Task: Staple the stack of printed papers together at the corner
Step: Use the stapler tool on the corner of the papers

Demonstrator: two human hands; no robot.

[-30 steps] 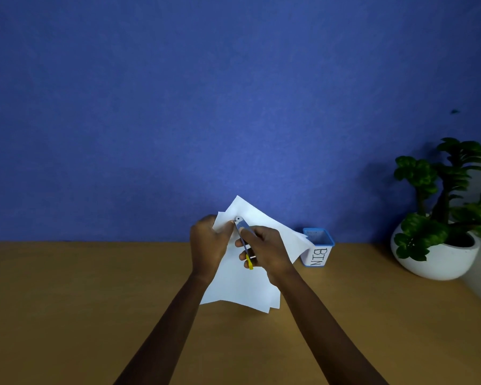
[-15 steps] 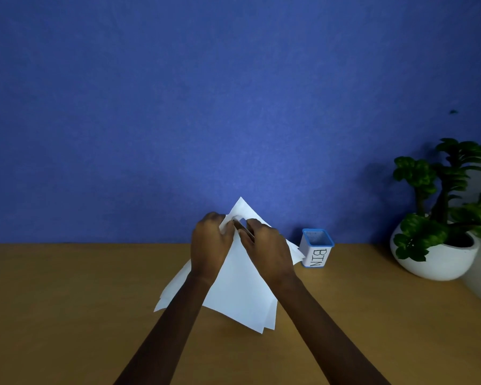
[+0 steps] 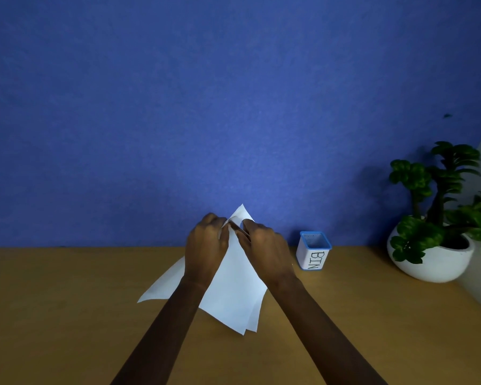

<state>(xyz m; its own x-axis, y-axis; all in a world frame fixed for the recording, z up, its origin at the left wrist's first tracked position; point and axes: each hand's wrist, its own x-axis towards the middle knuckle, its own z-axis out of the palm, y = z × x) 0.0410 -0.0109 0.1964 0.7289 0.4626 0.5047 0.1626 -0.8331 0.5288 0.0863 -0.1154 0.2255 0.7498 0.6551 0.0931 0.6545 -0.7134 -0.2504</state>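
The fingers (image 3: 220, 226) of the left hand (image 3: 206, 245) pinched the top corner of the papers (image 3: 233, 287), holding them up off the counter (image 3: 67, 301). The right hand (image 3: 264, 245) was closed around a small stapler (image 3: 240, 231) at that same corner. I could not tell if a staple was in yet. The sheets looked fanned out, so the job seemed unfinished.
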